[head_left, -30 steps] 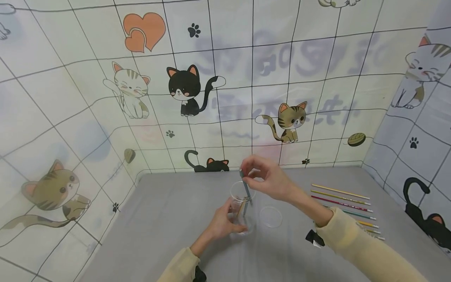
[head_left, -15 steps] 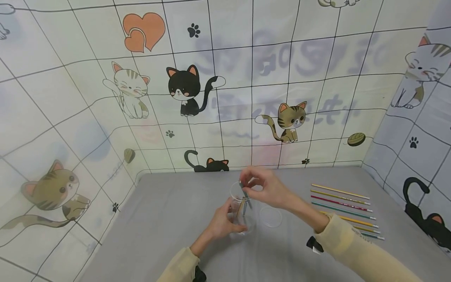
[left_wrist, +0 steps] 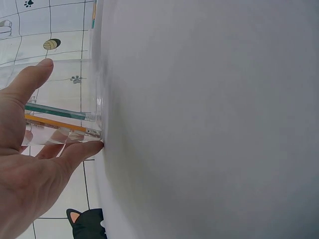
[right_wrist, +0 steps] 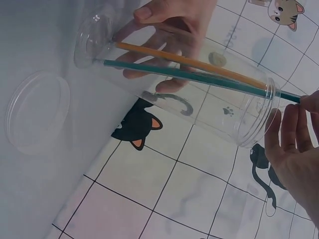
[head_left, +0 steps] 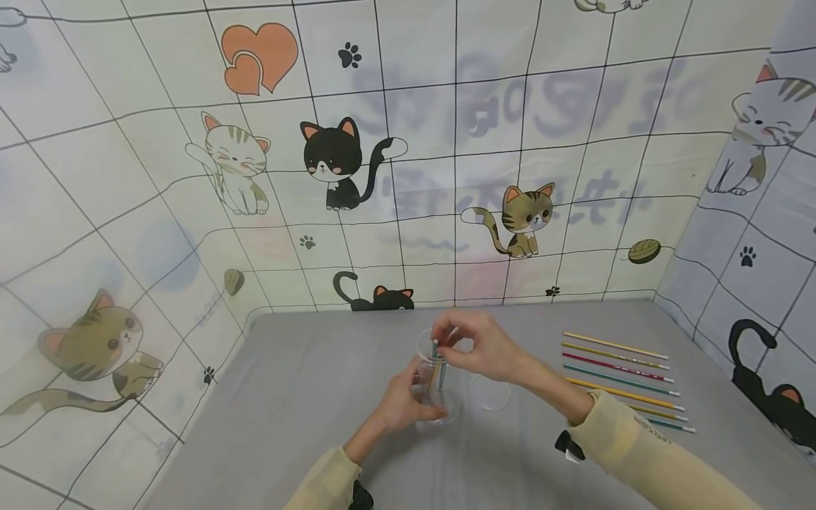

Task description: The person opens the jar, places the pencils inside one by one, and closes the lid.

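Observation:
My left hand [head_left: 400, 406] grips a clear plastic jar [right_wrist: 214, 115] low on its side, keeping it upright on the grey table. An orange pencil [right_wrist: 199, 64] leans inside the jar. Beside it runs a teal pencil [right_wrist: 184, 74], mostly within the jar, its upper end sticking out past the rim. My right hand [head_left: 481, 347] pinches that upper end between thumb and fingers, right at the jar's mouth. In the left wrist view, the lower ends of both pencils show through the wall near the jar's base, with my left thumb and fingers [left_wrist: 82, 152] on either side.
A round clear lid [head_left: 491, 393] lies on the table [head_left: 306, 397] just right of the jar. Further right, several pencils [head_left: 621, 367] in yellow, red and teal lie roughly parallel, some partly behind my right sleeve [head_left: 627, 439]. A cat-print curtain [head_left: 433, 177] stands behind the table.
My right hand has moved down, lowering the teal pencil further into the jar. My left hand and the jar stay in place.

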The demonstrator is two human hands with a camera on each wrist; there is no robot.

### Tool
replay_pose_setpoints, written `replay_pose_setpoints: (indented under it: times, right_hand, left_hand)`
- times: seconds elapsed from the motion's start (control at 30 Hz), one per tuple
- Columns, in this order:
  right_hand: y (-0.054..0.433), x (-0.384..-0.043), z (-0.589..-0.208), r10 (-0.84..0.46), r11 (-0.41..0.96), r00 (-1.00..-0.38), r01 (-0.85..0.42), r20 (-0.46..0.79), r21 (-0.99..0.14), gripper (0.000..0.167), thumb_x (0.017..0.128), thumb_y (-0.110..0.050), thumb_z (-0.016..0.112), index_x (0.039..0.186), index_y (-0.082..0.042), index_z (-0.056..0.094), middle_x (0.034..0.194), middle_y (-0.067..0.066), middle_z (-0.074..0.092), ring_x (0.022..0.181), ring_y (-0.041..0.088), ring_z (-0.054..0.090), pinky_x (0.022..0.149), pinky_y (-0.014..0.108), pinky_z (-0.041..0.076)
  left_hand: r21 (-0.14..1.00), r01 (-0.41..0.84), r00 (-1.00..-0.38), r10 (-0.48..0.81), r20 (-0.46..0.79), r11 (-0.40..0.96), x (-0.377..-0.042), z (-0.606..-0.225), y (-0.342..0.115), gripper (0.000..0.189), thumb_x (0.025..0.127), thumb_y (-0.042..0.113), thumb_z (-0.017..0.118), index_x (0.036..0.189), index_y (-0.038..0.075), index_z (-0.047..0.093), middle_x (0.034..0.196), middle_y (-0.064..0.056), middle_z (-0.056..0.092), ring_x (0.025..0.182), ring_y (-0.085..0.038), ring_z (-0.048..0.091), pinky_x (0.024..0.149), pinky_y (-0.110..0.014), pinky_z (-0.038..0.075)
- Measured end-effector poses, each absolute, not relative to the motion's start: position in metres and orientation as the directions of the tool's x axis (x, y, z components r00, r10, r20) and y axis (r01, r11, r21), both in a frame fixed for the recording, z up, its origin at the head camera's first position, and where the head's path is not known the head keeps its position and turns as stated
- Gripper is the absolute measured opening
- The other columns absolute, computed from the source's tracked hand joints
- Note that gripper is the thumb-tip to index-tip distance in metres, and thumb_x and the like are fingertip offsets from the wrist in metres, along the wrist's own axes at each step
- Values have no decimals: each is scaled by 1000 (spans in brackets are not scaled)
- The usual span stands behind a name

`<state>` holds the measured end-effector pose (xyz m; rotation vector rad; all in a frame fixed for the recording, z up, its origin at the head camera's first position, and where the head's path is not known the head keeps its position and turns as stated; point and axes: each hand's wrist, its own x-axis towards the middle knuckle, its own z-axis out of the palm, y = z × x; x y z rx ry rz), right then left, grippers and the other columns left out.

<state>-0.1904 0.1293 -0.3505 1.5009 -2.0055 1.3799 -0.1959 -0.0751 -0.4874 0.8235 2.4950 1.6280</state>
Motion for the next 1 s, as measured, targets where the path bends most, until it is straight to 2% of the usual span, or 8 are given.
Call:
replay_pose_setpoints:
  times: [0.2,0.43,0.63,0.9,1.0]
  right_hand:
    - [130,-191,-352,-588,23,-413,-868,695,-496,29,80,17,68,101,-2,63,92,8,66,79,19,66,67,37,60]
    - [130,-189,-351,-600,45,-421,-867,681,-496,28,80,18,69,96,-5,63,88,7,65,78,17,65,68,35,60]
    - [131,-188,-351,-601,63,-418,-874,681,-481,25,81,14,71,94,-7,64,87,2,66,77,15,65,68,32,59]
    - [130,-190,-350,-601,28,-355,-905,717,-425,28,79,18,71,97,-3,68,90,9,69,78,18,66,68,33,58]
    - [131,-190,-350,-602,33,-355,-906,715,-422,30,79,19,71,100,-3,69,93,9,69,79,17,66,69,32,58]
  left_hand:
    - [853,398,-864,451,225,338,-196,-486,-75,93,70,11,93,147,19,41,126,-9,59,117,-34,58,86,-37,57]
    - [840,418,-858,455,239,346,-196,-486,-76,93,70,12,93,147,18,41,124,-9,60,115,-33,59,84,-35,56]
    - [831,429,-854,457,247,353,-195,-486,-75,85,70,12,93,140,16,45,118,-7,59,115,-35,60,84,-34,56]
    - [839,422,-855,458,242,343,-198,-488,-76,90,69,12,93,144,18,43,122,-8,59,116,-35,58,86,-35,56]
    - [836,425,-854,459,244,347,-198,-488,-76,90,69,13,93,144,18,43,123,-8,59,116,-35,59,85,-34,56]
